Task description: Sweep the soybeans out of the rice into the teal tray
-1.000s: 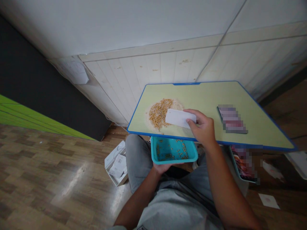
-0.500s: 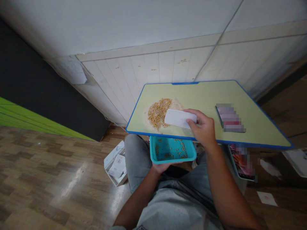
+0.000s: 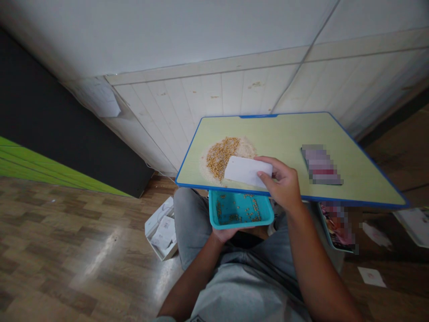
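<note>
On the left part of the pale green table (image 3: 284, 134) lies a heap of yellow beans (image 3: 219, 156), mixed with pale rice-like grains (image 3: 247, 147). My right hand (image 3: 281, 181) pinches a flat white scraper card (image 3: 246, 171) between thumb and fingers; its left edge is against the near right side of the heap. Just below the table's front edge, my left hand (image 3: 224, 234) supports a turquoise plastic basket (image 3: 241, 225) from underneath, most of its fingers hidden. Several beans lie scattered on the basket's bottom.
A flat dark-edged item with a blurred face (image 3: 321, 165) lies on the table's right side. A white box with papers (image 3: 162, 232) stands on the floor at left. Under the table's right end is a tray (image 3: 338, 228). The wall (image 3: 201, 98) borders the table's far side.
My right hand has moved the white scraper slightly left and toward me, along the heap's near side. The basket and my left hand stay in place.
</note>
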`<state>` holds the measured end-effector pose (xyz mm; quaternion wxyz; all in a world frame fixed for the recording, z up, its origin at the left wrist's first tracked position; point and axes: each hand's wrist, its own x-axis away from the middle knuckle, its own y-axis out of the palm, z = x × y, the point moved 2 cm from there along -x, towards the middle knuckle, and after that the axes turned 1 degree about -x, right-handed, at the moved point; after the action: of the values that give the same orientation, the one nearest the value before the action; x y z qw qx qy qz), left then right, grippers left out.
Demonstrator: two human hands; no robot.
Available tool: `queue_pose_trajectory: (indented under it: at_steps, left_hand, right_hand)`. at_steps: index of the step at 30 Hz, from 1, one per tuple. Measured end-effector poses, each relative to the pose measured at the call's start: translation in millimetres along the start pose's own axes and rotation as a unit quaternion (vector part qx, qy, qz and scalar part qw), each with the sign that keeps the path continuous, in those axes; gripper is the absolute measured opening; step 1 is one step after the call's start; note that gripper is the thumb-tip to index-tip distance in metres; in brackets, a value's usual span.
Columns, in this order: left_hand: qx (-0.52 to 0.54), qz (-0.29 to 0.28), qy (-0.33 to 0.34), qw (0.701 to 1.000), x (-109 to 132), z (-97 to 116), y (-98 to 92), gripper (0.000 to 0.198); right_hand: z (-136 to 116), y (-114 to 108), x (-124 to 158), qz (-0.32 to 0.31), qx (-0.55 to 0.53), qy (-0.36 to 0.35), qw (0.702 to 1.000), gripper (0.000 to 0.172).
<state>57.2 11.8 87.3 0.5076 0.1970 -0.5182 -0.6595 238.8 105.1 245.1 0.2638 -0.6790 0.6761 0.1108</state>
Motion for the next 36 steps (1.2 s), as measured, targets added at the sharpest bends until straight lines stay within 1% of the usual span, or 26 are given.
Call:
queue_pose_trajectory:
  at_steps: [4, 7, 12, 17, 20, 22, 24, 27, 30, 36]
  left_hand:
    - [0.0, 0.0, 0.0, 1.0, 0.4, 1.3, 3.9, 0.1]
    - [0.0, -0.022, 0.001, 1.0, 1.1, 3.1, 6.5, 0.101]
    - [0.007, -0.063, -0.013, 0.998, -0.5, 4.6, 4.6, 0.094]
    - [0.006, -0.072, -0.002, 0.997, -1.6, 3.3, 1.8, 0.092]
    - [-0.005, -0.053, -0.008, 0.999, -0.6, 2.7, 3.6, 0.093]
    - [-0.018, -0.023, -0.012, 1.0, 0.4, 2.9, 5.4, 0.092]
    - [-0.025, 0.003, -0.01, 1.0, 1.2, 3.4, 7.8, 0.092]
    - [-0.027, 0.018, -0.006, 0.999, 1.9, 3.9, 11.4, 0.094]
    - [-0.033, 0.03, -0.001, 0.999, 1.8, 3.8, 13.1, 0.094]
    - [-0.037, 0.045, 0.008, 0.998, 1.1, 2.3, 11.1, 0.091]
  right_hand:
    - [-3.6, 4.4, 6.5, -0.042, 0.005, 0.003, 0.999, 0.036]
    - [-2.7, 4.8, 8.7, -0.048, 0.014, 0.004, 0.999, 0.036]
    - [2.6, -0.1, 7.3, -0.025, 0.018, 0.017, 0.999, 0.038]
    - [6.1, -5.6, 2.4, 0.02, 0.038, 0.018, 0.999, 0.038]
    - [9.0, -6.3, -0.8, 0.048, 0.052, 0.011, 0.997, 0.039]
    - [11.4, -5.7, -3.1, 0.066, 0.06, 0.003, 0.996, 0.04]
    - [13.7, -4.3, -5.5, 0.072, 0.072, 0.001, 0.995, 0.041]
    - [15.2, -1.4, -8.7, 0.05, 0.078, 0.012, 0.996, 0.042]
    - [14.6, 0.9, -10.2, 0.028, 0.053, 0.019, 0.998, 0.042]
    - [15.5, 2.2, -10.6, 0.026, 0.041, 0.026, 0.998, 0.042]
